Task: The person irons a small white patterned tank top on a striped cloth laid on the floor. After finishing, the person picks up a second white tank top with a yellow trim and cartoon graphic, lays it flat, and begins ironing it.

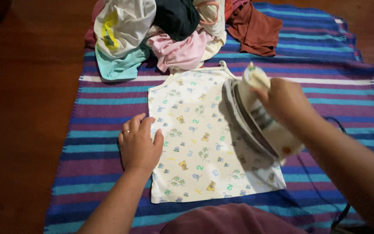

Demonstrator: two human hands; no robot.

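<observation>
A: Right hand wrapped around the clothes iron, tilted over the printed baby vest on the striped blanket. Left hand flat, fingers together, pinning the vest's edge.

B: Risk: soleplate near those fingers; the cord could snag. Laundry pile crowds the vest's top.

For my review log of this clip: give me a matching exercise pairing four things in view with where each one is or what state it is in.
Things:
1. left hand
2. iron
3. clothes pile
4. blanket

Places or states:
A. heaped at the far end
B. gripped and tilted by the right hand
C. pressed flat on the printed top's edge
D. spread on the floor, striped

Pairs: 1-C, 2-B, 3-A, 4-D
</observation>
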